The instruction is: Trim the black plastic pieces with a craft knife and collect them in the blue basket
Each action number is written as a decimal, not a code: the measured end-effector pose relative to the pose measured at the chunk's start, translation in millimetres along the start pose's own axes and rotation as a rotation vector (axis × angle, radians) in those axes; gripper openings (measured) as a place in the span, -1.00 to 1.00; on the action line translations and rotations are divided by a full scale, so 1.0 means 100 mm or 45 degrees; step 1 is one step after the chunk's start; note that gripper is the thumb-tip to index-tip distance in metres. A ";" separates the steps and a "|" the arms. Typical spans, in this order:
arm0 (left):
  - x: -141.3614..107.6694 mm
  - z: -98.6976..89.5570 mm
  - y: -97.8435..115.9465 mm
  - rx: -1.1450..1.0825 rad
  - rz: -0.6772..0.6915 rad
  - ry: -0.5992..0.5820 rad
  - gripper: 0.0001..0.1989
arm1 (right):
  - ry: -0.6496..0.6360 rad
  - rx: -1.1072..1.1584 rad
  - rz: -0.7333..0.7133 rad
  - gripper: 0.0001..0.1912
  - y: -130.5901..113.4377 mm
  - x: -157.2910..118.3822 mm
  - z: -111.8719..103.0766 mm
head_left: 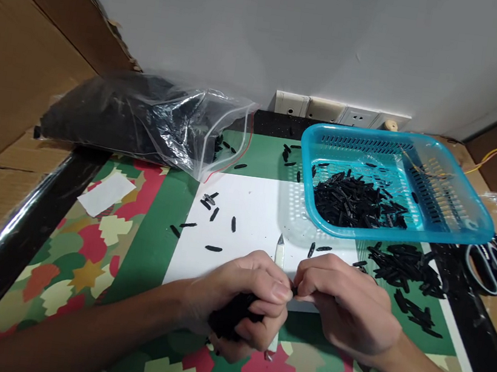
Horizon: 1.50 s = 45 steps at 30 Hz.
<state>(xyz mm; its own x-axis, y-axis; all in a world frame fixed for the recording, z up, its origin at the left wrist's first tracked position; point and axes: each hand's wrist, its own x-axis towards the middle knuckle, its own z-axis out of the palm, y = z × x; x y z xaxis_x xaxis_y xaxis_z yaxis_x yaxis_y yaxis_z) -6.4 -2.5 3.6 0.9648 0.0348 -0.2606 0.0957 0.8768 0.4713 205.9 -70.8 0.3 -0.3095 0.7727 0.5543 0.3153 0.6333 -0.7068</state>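
So a tiny black piece is sitting between the hands, equally close to both, its long axis too covered to tell. Left hand and right hand are both pinching it, the left also clutching a black clump.

Table, black surface, covered and laden.
Patterned sheet, red and green; over it, white sheet. White slip, left; clear zip bag, filled dark, back left; blue basket, back right; loose black pieces, scattered, heaped at right; pointed white tool, centre; scissors, right edge.
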 end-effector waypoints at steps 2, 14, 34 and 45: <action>-0.01 0.00 0.00 -0.013 0.017 0.009 -0.64 | 0.003 0.045 0.010 -0.77 0.00 0.00 0.01; -0.02 -0.02 -0.01 -0.183 0.141 -0.018 -0.64 | 0.194 0.045 0.043 -0.77 0.00 0.02 0.00; 0.01 0.02 -0.02 -0.102 0.063 -0.003 -0.60 | 0.188 -0.112 -0.122 -0.78 -0.03 0.01 -0.01; -0.01 0.02 0.01 0.022 -0.057 -0.046 -0.63 | 0.103 -0.039 0.018 -0.76 -0.05 -0.03 0.05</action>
<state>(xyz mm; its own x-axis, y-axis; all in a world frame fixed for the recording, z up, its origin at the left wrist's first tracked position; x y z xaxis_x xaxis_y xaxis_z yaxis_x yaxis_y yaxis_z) -6.6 -2.7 6.2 0.9676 -0.0215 -0.2515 0.1426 0.8687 0.4744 201.2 -76.4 -0.1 -0.2318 0.7820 0.5785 0.3468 0.6221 -0.7019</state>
